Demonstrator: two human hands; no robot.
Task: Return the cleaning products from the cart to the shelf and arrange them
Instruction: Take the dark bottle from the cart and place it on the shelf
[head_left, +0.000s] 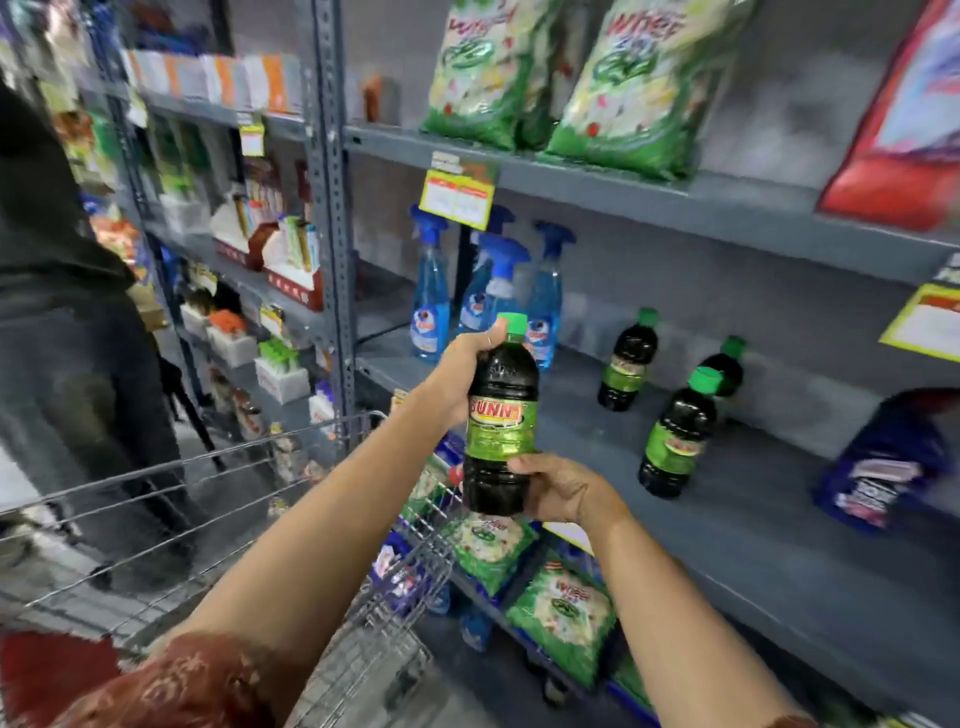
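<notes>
A dark bottle with a green cap and a green "Sunny" label (500, 415) is held upright in front of the grey middle shelf (727, 519). My left hand (462, 374) grips its neck and shoulder from the left. My right hand (563, 488) holds its lower part from the right. Three matching dark bottles (675, 441) stand on that shelf to the right. Blue spray bottles (493, 296) stand at the shelf's back left. The wire cart (260, 519) is below my arms at the left.
Green detergent bags (623, 83) lean on the upper shelf, a red bag (904, 130) at far right. A dark blue pouch (888, 462) lies on the middle shelf's right. More green bags (561, 613) fill the lower shelf. A person in dark clothes (62, 312) stands at left.
</notes>
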